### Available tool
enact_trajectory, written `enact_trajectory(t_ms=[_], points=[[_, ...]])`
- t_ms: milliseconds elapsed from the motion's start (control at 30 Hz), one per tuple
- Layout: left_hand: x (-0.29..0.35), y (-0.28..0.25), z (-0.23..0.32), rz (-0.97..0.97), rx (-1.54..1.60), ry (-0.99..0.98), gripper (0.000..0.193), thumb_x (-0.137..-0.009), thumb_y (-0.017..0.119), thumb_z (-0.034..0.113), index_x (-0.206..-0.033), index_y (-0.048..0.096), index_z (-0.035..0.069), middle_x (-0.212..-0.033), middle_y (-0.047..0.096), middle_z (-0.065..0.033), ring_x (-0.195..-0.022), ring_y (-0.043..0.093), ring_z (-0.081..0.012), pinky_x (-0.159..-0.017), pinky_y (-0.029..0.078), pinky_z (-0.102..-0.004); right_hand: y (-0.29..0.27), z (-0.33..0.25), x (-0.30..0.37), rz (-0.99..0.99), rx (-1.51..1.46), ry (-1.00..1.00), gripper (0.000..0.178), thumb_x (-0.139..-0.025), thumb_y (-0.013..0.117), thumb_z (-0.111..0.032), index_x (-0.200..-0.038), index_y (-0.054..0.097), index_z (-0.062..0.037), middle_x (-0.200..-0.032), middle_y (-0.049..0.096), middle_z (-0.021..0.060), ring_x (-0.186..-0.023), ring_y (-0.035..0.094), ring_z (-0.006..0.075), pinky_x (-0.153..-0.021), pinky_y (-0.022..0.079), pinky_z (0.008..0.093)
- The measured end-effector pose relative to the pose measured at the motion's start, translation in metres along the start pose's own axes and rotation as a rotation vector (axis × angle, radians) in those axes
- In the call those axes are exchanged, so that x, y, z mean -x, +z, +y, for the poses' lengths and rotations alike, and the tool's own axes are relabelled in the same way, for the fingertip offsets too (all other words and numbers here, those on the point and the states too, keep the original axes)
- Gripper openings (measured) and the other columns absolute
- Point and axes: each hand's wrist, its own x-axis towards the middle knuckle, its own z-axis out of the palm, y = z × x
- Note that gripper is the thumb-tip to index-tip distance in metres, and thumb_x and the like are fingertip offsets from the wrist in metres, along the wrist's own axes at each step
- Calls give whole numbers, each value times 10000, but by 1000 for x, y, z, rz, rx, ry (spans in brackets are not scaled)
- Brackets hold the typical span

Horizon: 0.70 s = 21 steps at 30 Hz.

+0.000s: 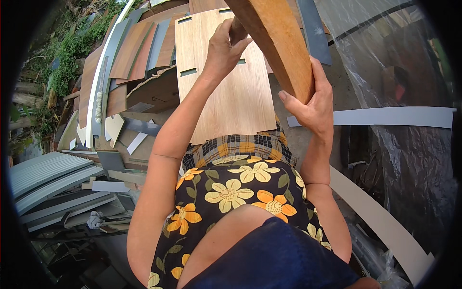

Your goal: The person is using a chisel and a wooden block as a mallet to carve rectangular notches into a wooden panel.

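Observation:
Close to the camera I hold up a thick piece of orange-brown wood with a curved edge; its upper end runs out of view. My left hand is closed round a darker, rounded part at its left side. On the right, my right hand grips the lower end, thumb on the near side and fingers behind the edge. Beneath both hands lies a light wood-grain board with several dark slots, its near edge at my lap over checked cloth.
Wood-grain and grey panels lie stacked at the far left. Ribbed light-green sheets sit at the near left. To the right, a white strip crosses clear plastic sheeting, and a long pale strip lies nearer me.

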Motion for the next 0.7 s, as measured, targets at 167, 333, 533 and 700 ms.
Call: enact_trajectory(t_ms=[167,333,533,700], points=[[-6,-23,5,-182,201,-65,315,-901,678,154,-1166,546,47,-1036,636,-67,-956,609,-167,-932,512,-388,-1,2,2,9,-16,11,672,-629,731,-158,-1256,530,-27,-1008,675,140,-904,660,220,-827,503,329],[-6,-32,8,-224,194,-82,297,-887,657,105,-1164,561,60,-1029,644,-42,-944,600,-142,-929,513,-358,-1,7,4,1,-16,5,682,-625,730,-165,-1261,525,-26,-1011,674,148,-906,661,226,-828,503,330],[-3,-32,7,-224,247,-190,282,-816,592,52,-1097,596,65,-969,658,-27,-910,613,-123,-862,523,-311,-2,9,6,13,-5,18,695,-618,730,-186,-1259,521,-18,-1011,672,163,-889,668,238,-819,509,336],[0,-28,8,-202,177,-184,242,-814,600,48,-1053,604,80,-943,656,-2,-863,610,-114,-802,521,-286,-3,7,7,5,7,15,702,-613,731,-194,-1259,521,-18,-1004,674,163,-885,670,239,-813,513,339]])
